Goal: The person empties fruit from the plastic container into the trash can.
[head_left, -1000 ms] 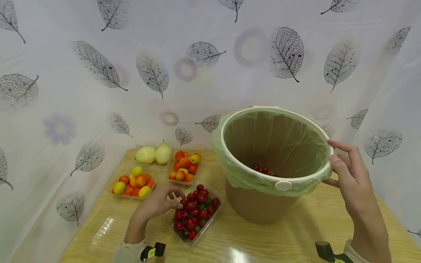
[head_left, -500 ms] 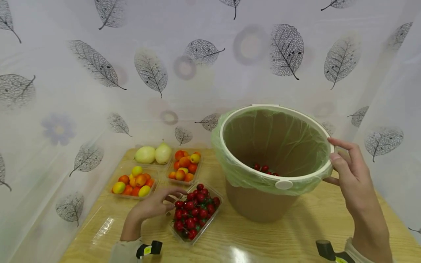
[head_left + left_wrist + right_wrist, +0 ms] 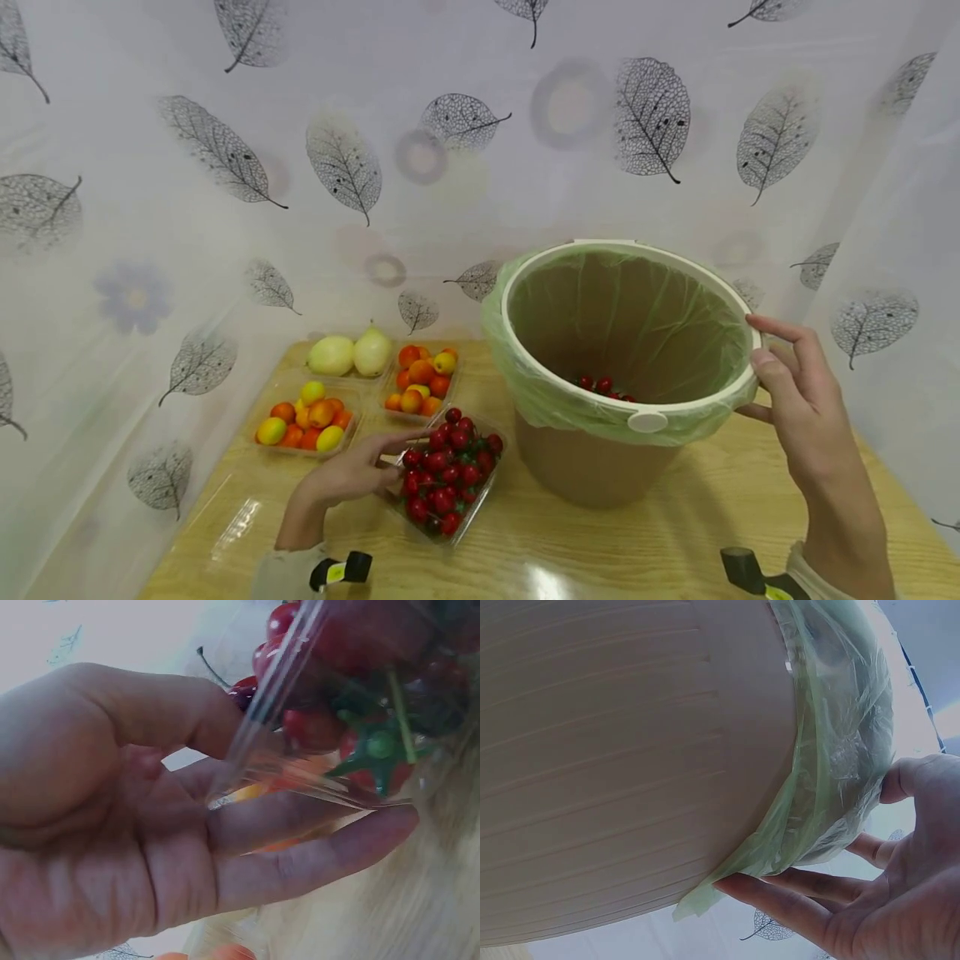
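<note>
My left hand (image 3: 351,475) grips the left side of a clear plastic box (image 3: 467,525) heaped with cherry tomatoes (image 3: 442,479). In the left wrist view the thumb is at the box's wall and the fingers (image 3: 322,862) reach under its corner; the box tilts, its near end close over the table. To the right stands a brown bin (image 3: 592,467) lined with a pale green bag (image 3: 555,417) folded over its white rim. My right hand (image 3: 806,400) holds that rim at its right side, thumb and fingers on the bag's edge. Several red fruits (image 3: 603,386) show inside the bin.
Behind the left hand are a clear box of orange and yellow fruit (image 3: 303,417), a second such box (image 3: 420,379), and a box with two pale melon-like fruits (image 3: 348,354). A clear lid (image 3: 236,521) lies front left. A leaf-printed curtain (image 3: 480,192) backs the wooden table (image 3: 570,550).
The left hand has left the top of the tomatoes for the box's left side. The box has now shifted and tilted up slightly. The right hand stays at the rim.
</note>
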A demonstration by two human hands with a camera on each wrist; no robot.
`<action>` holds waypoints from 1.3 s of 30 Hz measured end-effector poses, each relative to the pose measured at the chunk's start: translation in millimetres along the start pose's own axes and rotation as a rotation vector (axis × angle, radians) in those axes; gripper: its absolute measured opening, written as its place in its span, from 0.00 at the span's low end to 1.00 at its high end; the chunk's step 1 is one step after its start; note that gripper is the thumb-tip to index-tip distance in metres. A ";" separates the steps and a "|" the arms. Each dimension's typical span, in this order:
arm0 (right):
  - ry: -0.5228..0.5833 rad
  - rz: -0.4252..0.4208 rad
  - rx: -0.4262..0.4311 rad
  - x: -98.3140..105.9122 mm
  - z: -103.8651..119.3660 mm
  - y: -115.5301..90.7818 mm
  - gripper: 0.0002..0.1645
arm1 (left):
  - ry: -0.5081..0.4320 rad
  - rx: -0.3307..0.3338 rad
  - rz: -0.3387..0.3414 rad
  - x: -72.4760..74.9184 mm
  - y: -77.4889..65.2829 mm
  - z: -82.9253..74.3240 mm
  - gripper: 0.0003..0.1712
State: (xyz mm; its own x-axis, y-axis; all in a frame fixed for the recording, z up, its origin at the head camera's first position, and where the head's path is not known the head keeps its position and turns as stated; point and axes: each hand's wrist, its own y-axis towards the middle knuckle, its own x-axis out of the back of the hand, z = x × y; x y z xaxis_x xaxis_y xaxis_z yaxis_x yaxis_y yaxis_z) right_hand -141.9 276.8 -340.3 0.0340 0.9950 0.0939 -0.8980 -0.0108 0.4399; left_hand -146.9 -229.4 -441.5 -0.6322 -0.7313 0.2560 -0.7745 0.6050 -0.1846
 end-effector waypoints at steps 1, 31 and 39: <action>-0.005 0.001 0.002 -0.1 0.0 0.1 0.25 | -0.010 0.001 -0.013 -0.1 -1.4 -0.8 0.40; -0.078 -0.014 -0.003 -0.3 2.6 -1.6 0.24 | -0.096 -0.118 -0.622 8.5 -8.1 -41.3 0.36; -0.092 -0.017 -0.005 -0.4 3.4 -1.8 0.24 | -0.112 -0.095 -0.682 10.5 -7.2 -45.1 0.35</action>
State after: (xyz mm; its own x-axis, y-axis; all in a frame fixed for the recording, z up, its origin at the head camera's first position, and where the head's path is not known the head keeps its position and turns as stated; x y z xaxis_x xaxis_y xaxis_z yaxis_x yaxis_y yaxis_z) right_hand -138.8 276.0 -338.0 0.0891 0.9818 0.1680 -0.8990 0.0067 0.4378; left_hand -147.1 -227.2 -394.6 -0.0071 -0.9827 0.1851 -0.9975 0.0199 0.0677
